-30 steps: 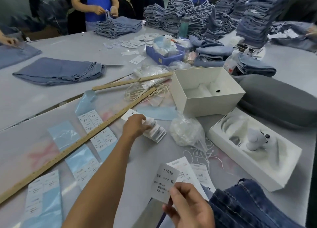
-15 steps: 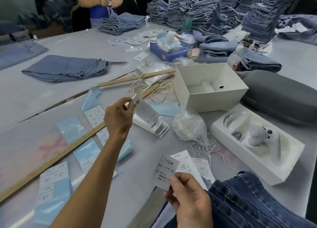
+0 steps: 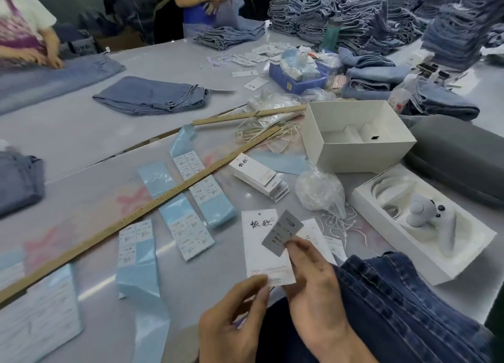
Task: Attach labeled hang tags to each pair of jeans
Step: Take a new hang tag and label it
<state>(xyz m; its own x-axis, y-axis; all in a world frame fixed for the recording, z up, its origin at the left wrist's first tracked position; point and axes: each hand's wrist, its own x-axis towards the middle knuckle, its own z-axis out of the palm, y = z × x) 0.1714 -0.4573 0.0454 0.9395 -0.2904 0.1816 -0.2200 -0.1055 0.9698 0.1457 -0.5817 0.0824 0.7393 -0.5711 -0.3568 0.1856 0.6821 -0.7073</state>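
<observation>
Tags paired in hand, jeans waiting at your lap

Hands meet low-centre over the table edge. Your left hand (image 3: 234, 316) pinches the bottom corner of the big white hang tag (image 3: 263, 249), thumb and forefinger closed on the card, other fingers loosely curled. Your right hand (image 3: 313, 283) pinches the small grey label (image 3: 282, 230) by its lower end, fingertips tight on it, and lays it across the white tag's upper right. Likely reason: you're stacking the two so holes line up for one string. Can't confirm holes match; too small to read.

Dark jeans (image 3: 403, 310) sit bunched just right of your right hand, touching wrist/forearm, kept close so the waistband is within reach once tags are paired. No tag seen on them yet.

Supplies fanned out w/in arm's reach:
- Stack of white tags (image 3: 259, 175) beyond your hands, mid-table.
- Clear bag (image 3: 320, 192) beside that stack, loose white strings (image 3: 341, 223) spilling near it, prob. the ties.
- Blue-backed sticker sheets (image 3: 188, 226) laid out left, either side of the long wooden ruler (image 3: 141, 209).
- Open white box (image 3: 354, 136) and tray w/ a grey device (image 3: 420, 212) to the right, not part of this job.

Est. stage: early for this pair; threading and fixing to the jeans not yet done.
</observation>
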